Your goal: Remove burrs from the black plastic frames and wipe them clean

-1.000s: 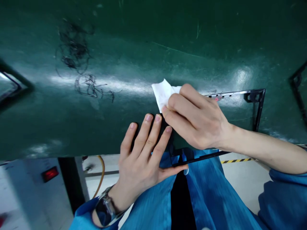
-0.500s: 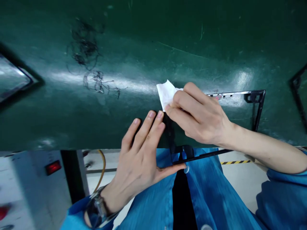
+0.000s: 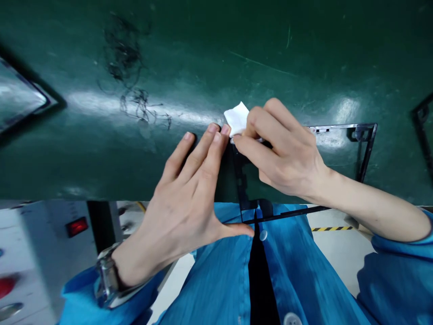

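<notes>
A thin black rectangular frame (image 3: 367, 149) lies on the dark green table (image 3: 209, 67), its near side overhanging the table's front edge. My left hand (image 3: 189, 189) lies flat with fingers stretched out beside the frame's left side, thumb against the near corner. My right hand (image 3: 280, 149) is closed on a folded white wipe (image 3: 237, 118) and presses it on the frame's far left corner, fingertips next to my left fingertips.
Black scribble marks (image 3: 135, 99) stain the table to the left. Another dark-edged panel (image 3: 20, 97) shows at the far left and a black frame corner (image 3: 422, 117) at the far right. A grey control box with a red switch (image 3: 77, 225) stands below the table edge.
My right hand has slid the wipe away from me along the frame's left side to its far corner. My left hand has followed, fingers reaching farther onto the table.
</notes>
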Demonstrator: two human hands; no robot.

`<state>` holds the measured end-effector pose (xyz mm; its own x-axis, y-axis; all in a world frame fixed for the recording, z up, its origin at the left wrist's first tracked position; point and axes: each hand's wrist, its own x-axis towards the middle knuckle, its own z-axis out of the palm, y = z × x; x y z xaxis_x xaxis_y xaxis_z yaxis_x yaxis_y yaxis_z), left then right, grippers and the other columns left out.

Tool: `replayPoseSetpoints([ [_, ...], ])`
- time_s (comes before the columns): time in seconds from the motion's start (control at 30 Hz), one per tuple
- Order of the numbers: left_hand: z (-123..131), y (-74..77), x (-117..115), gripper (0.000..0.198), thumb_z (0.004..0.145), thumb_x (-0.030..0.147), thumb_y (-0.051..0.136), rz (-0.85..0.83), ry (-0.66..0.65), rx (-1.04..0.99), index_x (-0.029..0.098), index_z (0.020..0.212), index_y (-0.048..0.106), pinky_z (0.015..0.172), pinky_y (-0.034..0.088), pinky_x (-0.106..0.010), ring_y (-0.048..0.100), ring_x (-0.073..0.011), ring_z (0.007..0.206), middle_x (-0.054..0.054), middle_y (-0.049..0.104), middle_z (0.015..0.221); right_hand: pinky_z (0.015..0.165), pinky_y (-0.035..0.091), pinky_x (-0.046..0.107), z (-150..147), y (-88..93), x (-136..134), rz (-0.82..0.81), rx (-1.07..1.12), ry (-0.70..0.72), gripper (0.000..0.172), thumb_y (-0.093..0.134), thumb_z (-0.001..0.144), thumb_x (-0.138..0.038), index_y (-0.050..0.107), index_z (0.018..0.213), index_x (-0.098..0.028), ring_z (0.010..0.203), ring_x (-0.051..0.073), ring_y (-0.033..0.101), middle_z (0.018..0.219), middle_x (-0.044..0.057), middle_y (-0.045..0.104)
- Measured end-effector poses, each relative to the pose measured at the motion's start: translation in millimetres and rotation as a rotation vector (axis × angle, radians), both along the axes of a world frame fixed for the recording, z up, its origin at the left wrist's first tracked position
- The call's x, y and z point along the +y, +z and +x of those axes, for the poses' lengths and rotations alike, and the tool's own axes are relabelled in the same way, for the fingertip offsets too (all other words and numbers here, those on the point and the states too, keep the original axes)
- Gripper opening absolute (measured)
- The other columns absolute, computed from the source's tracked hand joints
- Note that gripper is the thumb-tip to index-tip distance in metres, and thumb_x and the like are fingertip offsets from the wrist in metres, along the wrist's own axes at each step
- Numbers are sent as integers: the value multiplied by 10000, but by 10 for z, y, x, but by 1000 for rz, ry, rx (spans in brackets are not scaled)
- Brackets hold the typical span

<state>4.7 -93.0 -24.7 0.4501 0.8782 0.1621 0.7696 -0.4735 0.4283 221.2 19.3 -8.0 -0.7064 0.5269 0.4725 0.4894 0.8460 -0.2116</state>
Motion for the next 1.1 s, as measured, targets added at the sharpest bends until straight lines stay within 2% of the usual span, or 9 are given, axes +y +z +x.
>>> replayPoseSetpoints([
  [0.13,-6,25,13,1423,982,1042,446,21,-7,29,-33,1833,62,1566,96,-442,182,-331,1852,-186,158,1960,825,665,221,30,20,-12,-5,-35,40,465,319,1215,-117,731,999,-129,1054,123,770,1099,19,758],
  [0.27,-5,30,19,1369,1000,1009,486,5,-2,15,32,1855,52,1562,186,-503,272,-363,1828,-169,229,1960,896,688,249,72,1,-26,-30,-54,91,469,291,1212,-102,738,1072,-108,1085,127,768,1111,24,751],
  [0.43,-10,36,12,1341,1026,963,512,11,-8,30,-19,1840,94,1567,152,-488,257,-362,1833,-200,264,1941,791,633,225,36,-32,-26,50,59,-6,387,444,1207,-129,741,960,-108,950,92,736,1016,5,755],
  [0.53,-13,41,9,1363,1005,995,506,-18,-6,14,34,1857,49,1558,217,-566,281,-383,1824,-183,265,1942,754,617,214,5,-59,-38,74,107,-30,392,467,1201,-118,722,903,-116,897,81,723,971,-2,738],
  [0.63,-17,35,10,1351,1004,985,526,-31,-5,11,73,1864,23,1538,272,-635,292,-400,1817,-164,245,1949,764,637,227,0,-93,-63,75,128,-9,372,454,1200,-97,713,933,-117,925,99,726,981,12,735],
  [0.77,-23,25,15,1268,1054,901,526,0,-7,29,14,1849,89,1555,232,-558,279,-372,1822,-161,240,1949,804,666,256,17,-115,-87,23,97,-7,364,428,1204,-97,709,973,-121,969,117,732,1018,20,732],
  [0.93,-17,41,16,1231,1062,892,501,-13,13,20,68,1864,61,1555,239,-545,298,-361,1815,-106,217,1958,775,649,240,24,-103,-81,77,118,-16,362,457,1191,-85,702,927,-126,923,108,718,965,10,715],
  [1.1,-9,32,20,1210,1069,855,519,31,9,25,23,1849,115,1560,198,-491,299,-352,1812,-127,222,1960,754,637,236,39,-97,-87,61,102,21,292,489,1163,-40,718,992,-98,983,122,730,1026,26,744],
])
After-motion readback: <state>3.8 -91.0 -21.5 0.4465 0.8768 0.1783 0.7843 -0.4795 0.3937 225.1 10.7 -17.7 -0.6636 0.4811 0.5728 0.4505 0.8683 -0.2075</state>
